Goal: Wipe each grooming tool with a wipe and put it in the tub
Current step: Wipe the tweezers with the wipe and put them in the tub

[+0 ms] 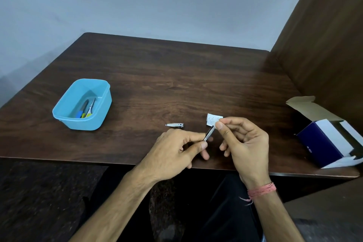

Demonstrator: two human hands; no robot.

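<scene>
The left hand (177, 148) pinched a slim silver metal tweezer (209, 133) between thumb and forefinger, gripping its lower end. The tweezer's long axis ran diagonally, its free end pointing up and away from the person, tilted to the right toward the other hand. The right hand (244, 144) pinched a small white square wipe (212, 120) between thumb and forefinger, held just above and against the tweezer's upper tip. Fine dark print covered part of the wipe, too small to read.

Just beyond the left hand's knuckles, a small silver metal nail clipper (174, 125) lay flat on the dark brown wood-grain table (176, 76), its long axis running left to right. Well to the left of the left hand and farther from the person stood a light blue rectangular plastic tub (64, 116), holding grooming tools with blue and yellow-green handles (84, 114) that pointed roughly lengthwise in it. To the right of the right hand sat an open navy and white cardboard box (326, 141), flap raised; small pale lettering marked its dark side, illegible. A pink thread band (262, 190) circled the right wrist.
</scene>
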